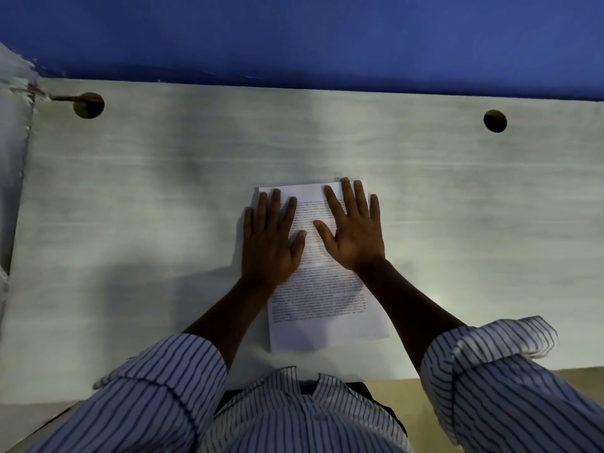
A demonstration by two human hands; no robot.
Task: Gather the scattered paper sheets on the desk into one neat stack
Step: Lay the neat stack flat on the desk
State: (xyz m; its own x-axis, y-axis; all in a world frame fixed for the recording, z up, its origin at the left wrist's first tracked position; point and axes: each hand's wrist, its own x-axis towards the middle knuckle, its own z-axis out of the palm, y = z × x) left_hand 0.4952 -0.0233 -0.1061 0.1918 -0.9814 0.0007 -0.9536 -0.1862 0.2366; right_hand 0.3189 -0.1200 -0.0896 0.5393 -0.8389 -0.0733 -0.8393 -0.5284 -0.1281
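Observation:
One stack of white paper sheets (322, 299) with printed text lies in the middle of the pale desk (147, 197), close to the near edge. Its edges look roughly aligned. My left hand (273, 238) lies flat on the stack's upper left part, fingers straight and spread, the little finger over the left edge. My right hand (353, 228) lies flat on the upper right part, fingers spread and reaching the top edge. No loose sheets show elsewhere on the desk.
Two round cable holes sit near the desk's back edge, one at the left (88, 105) and one at the right (495, 120). A blue wall (294, 37) runs behind. A white side panel (13, 158) borders the desk's left end.

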